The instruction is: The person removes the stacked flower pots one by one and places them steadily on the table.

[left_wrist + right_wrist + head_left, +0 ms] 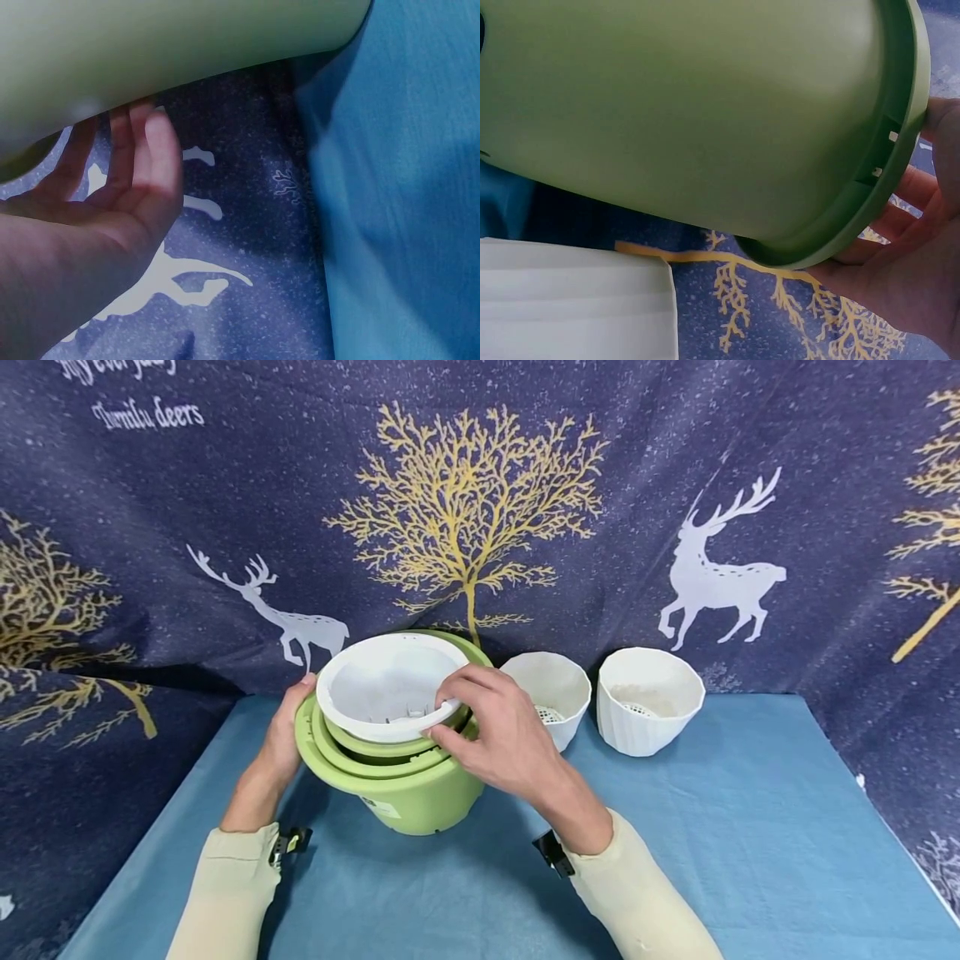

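Note:
A nested stack of round plastic flowerpots stands left of centre in the head view. Outermost is a large green flowerpot [420, 802] bearing a small white label [381, 807], with smaller green rims inside it. On top, a white flowerpot [367, 681] sits tilted, its hollow inside showing small prongs at the bottom. My right hand [498, 731] pinches the white pot's near right rim between thumb and fingers. Against the large green pot's left side rests my left hand [283, 735], its fingers [161, 150] fairly straight and touching the outer wall below the rim.
Two white ribbed pots with perforated bottoms, one nearer [558, 689] and one farther right [648, 702], stand right of the stack. A blue cloth [712, 843] covers the table. Behind it hangs a dark blue curtain [615, 510] printed with deer and gold trees.

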Demonstrator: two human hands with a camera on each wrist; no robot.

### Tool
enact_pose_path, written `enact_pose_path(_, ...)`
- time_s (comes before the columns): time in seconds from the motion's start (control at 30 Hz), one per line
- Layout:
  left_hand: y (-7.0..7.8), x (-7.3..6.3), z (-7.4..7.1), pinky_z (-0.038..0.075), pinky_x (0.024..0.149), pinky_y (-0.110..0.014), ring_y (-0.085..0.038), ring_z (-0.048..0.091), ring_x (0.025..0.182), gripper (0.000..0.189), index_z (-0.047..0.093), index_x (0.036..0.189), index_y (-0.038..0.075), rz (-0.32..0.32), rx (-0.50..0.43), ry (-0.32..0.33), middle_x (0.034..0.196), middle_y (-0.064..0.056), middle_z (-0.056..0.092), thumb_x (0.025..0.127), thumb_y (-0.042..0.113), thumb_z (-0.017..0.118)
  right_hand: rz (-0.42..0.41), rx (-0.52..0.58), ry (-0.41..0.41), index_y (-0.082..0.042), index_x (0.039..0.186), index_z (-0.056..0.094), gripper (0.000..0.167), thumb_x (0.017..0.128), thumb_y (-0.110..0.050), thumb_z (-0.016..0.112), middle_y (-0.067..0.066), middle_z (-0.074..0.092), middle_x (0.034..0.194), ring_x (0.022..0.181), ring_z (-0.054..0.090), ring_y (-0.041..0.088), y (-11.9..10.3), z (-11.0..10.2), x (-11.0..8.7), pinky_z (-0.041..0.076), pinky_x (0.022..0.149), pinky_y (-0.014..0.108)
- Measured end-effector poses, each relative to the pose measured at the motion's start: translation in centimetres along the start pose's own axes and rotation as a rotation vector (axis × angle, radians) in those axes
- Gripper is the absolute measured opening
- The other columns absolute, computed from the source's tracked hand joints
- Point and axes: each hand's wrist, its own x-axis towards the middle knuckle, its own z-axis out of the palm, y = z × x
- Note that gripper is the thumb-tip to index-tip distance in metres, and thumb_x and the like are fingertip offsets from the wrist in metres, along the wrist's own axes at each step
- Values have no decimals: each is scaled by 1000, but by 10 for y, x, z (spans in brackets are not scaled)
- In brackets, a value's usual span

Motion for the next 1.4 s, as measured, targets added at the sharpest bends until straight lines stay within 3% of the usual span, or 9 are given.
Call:
enact_pose_path(0.4, 0, 1, 0, 51, 86, -19, -5, 68, 82, 50, 67, 115, 18, 13, 37, -2, 92, 3, 73, 117, 45, 26, -14, 2, 7, -13, 101, 70, 21, 90, -20, 85, -1, 67, 109, 102, 62, 14, -1, 1, -1, 51, 94, 34)
enact_pose_path(0.57, 1, 1, 2, 52, 79, -20, -5, 67, 72, 50, 67, 102, 17, 8, 21, 22, 81, 4, 71, 117, 44, 27, -19, 7, 12, -12, 103, 68, 22, 91, -20, 85, -1, 66, 111, 104, 62, 15, -2, 0, -1, 51, 95, 34)
enact_pose_path(0.7, 1, 2, 2, 49, 80, -19, -4, 64, 73, 49, 64, 96, 18, 15, 21, 37, 80, 6, 67, 117, 42, 27, -33, 13, 28, -11, 104, 68, 22, 92, -21, 84, 0, 67, 112, 107, 62, 15, -2, 0, 0, 50, 98, 35)
enact_pose_path(1.0, -1, 7, 1, 43, 92, -21, -7, 60, 92, 44, 63, 108, 16, 88, 53, -8, 98, 3, 64, 117, 36, 25, -63, 45, 61, -10, 104, 69, 20, 92, -18, 83, 1, 67, 113, 109, 62, 17, -1, -1, 1, 50, 100, 35)
enact_pose_path(1.2, -2, 8, -1, 41, 98, -22, -8, 59, 100, 45, 62, 119, 15, 91, 76, -38, 108, 1, 63, 117, 36, 22, -61, 62, 72, -9, 105, 70, 20, 92, -17, 83, 1, 68, 115, 111, 62, 17, -1, -2, 0, 50, 100, 35)
enact_pose_path(1.4, -2, 8, -2, 41, 97, -22, -8, 58, 99, 45, 61, 116, 16, 84, 87, -28, 105, 2, 62, 117, 37, 22, -43, 104, 71, -8, 107, 70, 20, 93, -15, 82, 1, 67, 117, 112, 62, 15, -2, -2, 1, 51, 99, 32)
